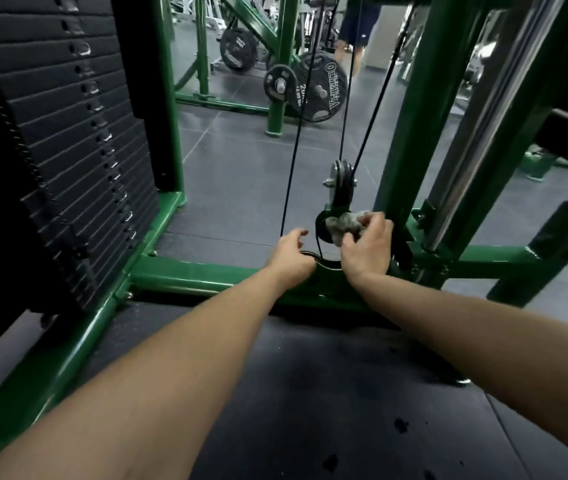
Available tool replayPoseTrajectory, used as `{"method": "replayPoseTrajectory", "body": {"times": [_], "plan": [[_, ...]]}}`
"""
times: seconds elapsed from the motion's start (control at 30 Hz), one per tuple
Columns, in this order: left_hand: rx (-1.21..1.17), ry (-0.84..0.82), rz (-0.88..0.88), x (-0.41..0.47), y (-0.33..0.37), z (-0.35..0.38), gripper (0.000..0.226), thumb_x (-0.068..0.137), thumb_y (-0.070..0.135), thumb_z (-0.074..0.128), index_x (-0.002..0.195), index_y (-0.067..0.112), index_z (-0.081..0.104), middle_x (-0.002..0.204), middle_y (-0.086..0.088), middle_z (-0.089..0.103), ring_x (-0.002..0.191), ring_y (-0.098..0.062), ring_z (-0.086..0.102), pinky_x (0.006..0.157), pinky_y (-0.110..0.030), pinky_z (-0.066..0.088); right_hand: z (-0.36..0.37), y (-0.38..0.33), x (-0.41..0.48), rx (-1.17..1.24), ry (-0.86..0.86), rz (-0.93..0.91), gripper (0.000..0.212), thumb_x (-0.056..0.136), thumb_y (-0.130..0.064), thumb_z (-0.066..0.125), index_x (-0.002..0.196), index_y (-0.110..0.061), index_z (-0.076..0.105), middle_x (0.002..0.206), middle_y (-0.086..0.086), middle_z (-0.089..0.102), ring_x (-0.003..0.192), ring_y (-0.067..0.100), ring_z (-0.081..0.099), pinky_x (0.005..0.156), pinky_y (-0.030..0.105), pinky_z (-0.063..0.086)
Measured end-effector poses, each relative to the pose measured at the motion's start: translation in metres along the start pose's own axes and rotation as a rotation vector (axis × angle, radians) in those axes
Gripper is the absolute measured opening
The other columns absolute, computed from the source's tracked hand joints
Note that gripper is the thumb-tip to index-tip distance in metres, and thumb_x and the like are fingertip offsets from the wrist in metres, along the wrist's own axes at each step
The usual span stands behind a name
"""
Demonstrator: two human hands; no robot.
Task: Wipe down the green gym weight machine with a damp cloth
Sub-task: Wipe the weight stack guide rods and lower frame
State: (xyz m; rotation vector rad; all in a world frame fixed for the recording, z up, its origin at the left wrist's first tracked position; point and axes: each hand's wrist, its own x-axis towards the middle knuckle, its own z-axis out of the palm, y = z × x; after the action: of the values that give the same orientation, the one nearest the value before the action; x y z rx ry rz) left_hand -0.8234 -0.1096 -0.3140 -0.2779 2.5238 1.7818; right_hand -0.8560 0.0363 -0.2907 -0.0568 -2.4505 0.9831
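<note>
The green weight machine's base bar [206,277] runs across the floor in front of me, with a green upright [410,133] rising on the right. My right hand [367,249] grips a crumpled grey cloth [346,225] and holds it against the black lower pulley [324,228]. My left hand [291,256] hovers just left of it, fingers loosely curled near a black cable [291,174], holding nothing that I can see.
A black weight stack [67,150] fills the left side. A second pulley [341,183] with cables stands above the cloth. A chrome guide rod [476,150] rises at right. Plate-loaded green racks [275,109] and a person's legs [357,32] lie beyond on the dark rubber floor.
</note>
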Motion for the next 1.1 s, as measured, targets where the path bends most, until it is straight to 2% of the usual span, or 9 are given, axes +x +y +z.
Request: {"method": "replayPoseTrajectory", "body": {"times": [0.13, 0.23, 0.47, 0.6, 0.7, 0.87, 0.93, 1.03, 1.1], "plan": [[-0.003, -0.041, 0.038, 0.034, 0.023, 0.003, 0.088, 0.086, -0.005, 0.046, 0.166, 0.021, 0.02, 0.17, -0.008, 0.023, 0.146, -0.034, 0.041, 0.115, -0.052, 0.044, 0.014, 0.006, 0.023, 0.023, -0.021, -0.003, 0.031, 0.089, -0.015, 0.07, 0.113, -0.014, 0.05, 0.121, 0.006, 0.05, 0.104, 0.026, 0.059, 0.085, 0.029, 0.043], [-0.133, -0.082, -0.006, 0.058, 0.029, 0.002, 0.093, 0.082, -0.015, 0.041, 0.165, 0.024, 0.022, 0.167, -0.013, 0.032, 0.146, -0.036, 0.041, 0.116, -0.049, 0.044, 0.026, 0.006, 0.028, 0.023, -0.04, -0.09, 0.036, 0.086, -0.016, 0.074, 0.114, -0.017, 0.052, 0.124, 0.004, 0.05, 0.106, 0.024, 0.06, 0.088, 0.031, 0.048], [-0.3, -0.097, 0.033, 0.073, 0.024, 0.021, 0.059, 0.093, -0.019, 0.037, 0.142, 0.009, 0.054, 0.126, -0.007, 0.065, 0.096, -0.022, 0.059, 0.06, -0.028, 0.044, 0.037, 0.028, 0.034, -0.212, 0.027, -0.366, 0.05, 0.084, -0.011, 0.074, 0.129, -0.012, 0.052, 0.136, 0.008, 0.047, 0.117, 0.026, 0.053, 0.093, 0.035, 0.052], [-0.324, -0.05, 0.035, 0.072, 0.023, 0.025, 0.053, 0.096, -0.018, 0.036, 0.138, 0.007, 0.056, 0.103, 0.0, 0.064, 0.101, -0.027, 0.058, 0.045, -0.017, 0.038, 0.043, 0.026, 0.029, 0.179, 0.016, 0.049, 0.026, 0.086, -0.018, 0.073, 0.106, -0.023, 0.057, 0.109, -0.004, 0.063, 0.092, 0.013, 0.061, 0.085, 0.03, 0.052], [-0.286, -0.032, 0.048, 0.075, 0.019, 0.025, 0.055, 0.094, -0.019, 0.033, 0.136, 0.007, 0.056, 0.102, 0.0, 0.062, 0.093, -0.025, 0.059, 0.043, -0.017, 0.038, 0.047, 0.017, 0.026, 0.472, 0.013, 0.397, 0.018, 0.09, -0.019, 0.07, 0.103, -0.024, 0.058, 0.099, -0.005, 0.066, 0.093, 0.018, 0.066, 0.082, 0.028, 0.051], [-0.359, -0.042, 0.058, 0.076, 0.01, 0.028, 0.034, 0.096, -0.004, 0.061, 0.126, 0.011, 0.06, 0.109, -0.007, 0.07, 0.096, -0.028, 0.069, 0.067, -0.036, 0.061, 0.047, 0.002, 0.031, 0.94, -0.166, 0.863, 0.018, 0.086, -0.01, 0.067, 0.101, -0.003, 0.073, 0.094, 0.017, 0.076, 0.082, 0.032, 0.075, 0.07, 0.04, 0.063], [-0.337, -0.03, 0.069, 0.073, 0.009, 0.028, 0.034, 0.096, 0.001, 0.064, 0.127, 0.014, 0.06, 0.114, -0.01, 0.071, 0.097, -0.027, 0.069, 0.065, -0.031, 0.059, 0.041, 0.0, 0.034, 1.067, -0.27, 0.906, 0.025, 0.09, -0.014, 0.061, 0.106, 0.0, 0.073, 0.102, 0.023, 0.076, 0.086, 0.037, 0.075, 0.072, 0.047, 0.064], [-0.341, 0.004, 0.103, 0.059, 0.011, 0.036, 0.038, 0.098, -0.006, 0.055, 0.131, 0.011, 0.059, 0.117, -0.011, 0.069, 0.101, -0.023, 0.066, 0.076, -0.029, 0.06, 0.031, 0.007, 0.034, 1.137, -0.367, 0.906, 0.026, 0.104, -0.02, 0.047, 0.1, -0.006, 0.068, 0.093, 0.017, 0.072, 0.081, 0.029, 0.07, 0.061, 0.034, 0.06], [-0.422, 0.028, 0.105, 0.046, 0.015, 0.047, 0.038, 0.1, -0.006, 0.051, 0.133, 0.011, 0.058, 0.118, -0.012, 0.069, 0.104, -0.022, 0.066, 0.086, -0.035, 0.06, 0.032, 0.011, 0.028, 1.133, -0.401, 0.877, 0.023, 0.104, -0.025, 0.052, 0.096, -0.011, 0.068, 0.091, 0.011, 0.073, 0.082, 0.025, 0.069, 0.074, 0.036, 0.057]]}}
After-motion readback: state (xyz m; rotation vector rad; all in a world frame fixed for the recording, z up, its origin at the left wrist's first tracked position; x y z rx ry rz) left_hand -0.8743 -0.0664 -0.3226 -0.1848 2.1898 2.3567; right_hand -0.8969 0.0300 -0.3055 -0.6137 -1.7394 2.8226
